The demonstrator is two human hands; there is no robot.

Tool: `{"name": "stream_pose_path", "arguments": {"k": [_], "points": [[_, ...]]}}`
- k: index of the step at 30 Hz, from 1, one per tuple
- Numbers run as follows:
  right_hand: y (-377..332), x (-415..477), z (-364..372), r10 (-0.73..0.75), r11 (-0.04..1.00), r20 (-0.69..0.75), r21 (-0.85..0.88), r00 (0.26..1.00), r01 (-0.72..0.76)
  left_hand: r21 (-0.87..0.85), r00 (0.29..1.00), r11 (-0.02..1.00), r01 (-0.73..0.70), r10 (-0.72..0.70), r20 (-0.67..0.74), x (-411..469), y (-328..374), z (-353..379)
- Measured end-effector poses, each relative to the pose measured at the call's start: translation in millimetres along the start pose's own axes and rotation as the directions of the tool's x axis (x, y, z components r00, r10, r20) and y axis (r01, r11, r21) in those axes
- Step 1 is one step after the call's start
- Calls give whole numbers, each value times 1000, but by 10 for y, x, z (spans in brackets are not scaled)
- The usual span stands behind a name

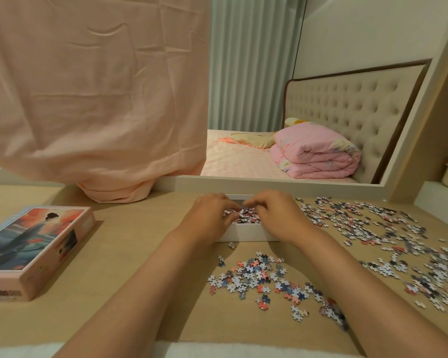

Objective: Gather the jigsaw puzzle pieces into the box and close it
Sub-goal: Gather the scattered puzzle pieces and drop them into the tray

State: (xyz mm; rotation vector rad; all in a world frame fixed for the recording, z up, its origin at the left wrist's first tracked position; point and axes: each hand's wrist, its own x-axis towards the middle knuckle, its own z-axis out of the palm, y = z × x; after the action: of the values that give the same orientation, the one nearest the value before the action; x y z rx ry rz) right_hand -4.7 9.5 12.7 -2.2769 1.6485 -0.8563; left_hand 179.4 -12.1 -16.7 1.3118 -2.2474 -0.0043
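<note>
Both hands were curled over the open white box (246, 232), the left hand (212, 215) and the right hand (277, 215) side by side with fingertips bent down and nearly meeting above the pieces in the box (246, 217); the fingers looked loosely bunched as if dropping or pinching a small clutch of pieces, though whether anything was actually held between them could not be told, since the backs of the hands covered the tips. In this single head view, the step seemed to be emptying a handful into the box, and to do it well the hands should stay low inside the rim and let go over the middle, so that nothing bounces out over the near wall — one stray piece already lay just outside it. Most of the work appeared to remain: a loose cluster of pieces (259, 277) lay nearer the person than the grip, between the forearms, and a far wider scatter (388, 236) spread off to the right of the right hand across the table (130, 244). The box lid (34, 246), picture side up, sat well to the left of the left hand. Hidden were the box's side walls and most of its inside, so its fill could not be judged — and the right forearm covered part of the near cluster.
</note>
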Motion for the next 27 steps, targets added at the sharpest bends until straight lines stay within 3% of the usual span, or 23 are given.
{"name": "stream_pose_path", "arguments": {"k": [2, 5, 10, 13, 15, 22, 24, 27], "points": [[-77, -99, -23, -31, 1000, 28, 1, 999, 31, 18, 999, 1000, -2, 2, -34, -13, 20, -112], [-167, -219, 17, -52, 997, 256, -46, 965, 66, -21, 999, 1000, 17, -18, -47, -66, 61, -293], [-214, -350, 107, -99, 968, 483, -154, 870, 196, -1, 972, 999, 44, -43, 231, -317, 149, -497], [-179, -399, 103, -89, 964, 508, -173, 857, 203, 53, 875, 990, 130, -140, 463, -499, 187, -517], [-167, -416, 41, -72, 973, 495, -158, 866, 171, 83, 842, 989, 121, -146, 519, -585, 197, -473], [-39, -600, -181, 8, 994, 400, -99, 917, 35, -55, 890, 996, 75, -42, 454, -631, 240, -314], [21, -639, -202, 35, 995, 431, -97, 902, 8, -77, 896, 994, 72, -31, 443, -634, 257, -328], [33, -684, -199, 149, 967, 518, -256, 843, -14, -22, 872, 993, 115, -90, 481, -668, 248, -437]]}}
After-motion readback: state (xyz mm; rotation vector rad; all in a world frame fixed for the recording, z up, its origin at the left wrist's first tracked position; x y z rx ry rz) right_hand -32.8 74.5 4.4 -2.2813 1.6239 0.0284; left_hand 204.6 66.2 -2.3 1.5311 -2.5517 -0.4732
